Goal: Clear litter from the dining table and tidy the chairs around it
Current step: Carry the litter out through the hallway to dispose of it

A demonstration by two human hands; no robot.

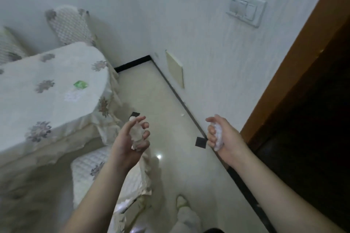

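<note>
Crumpled white tissue wads [137, 134] [217, 136] in both hands — green wrapper [80, 84] on table [37, 104].

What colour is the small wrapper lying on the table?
Bright green wrapper, seen in the head view.

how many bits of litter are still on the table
2: a green wrapper near the table's right end, and a white crumpled piece just below it. The table's left part is out of frame, so more may be hidden.
</note>
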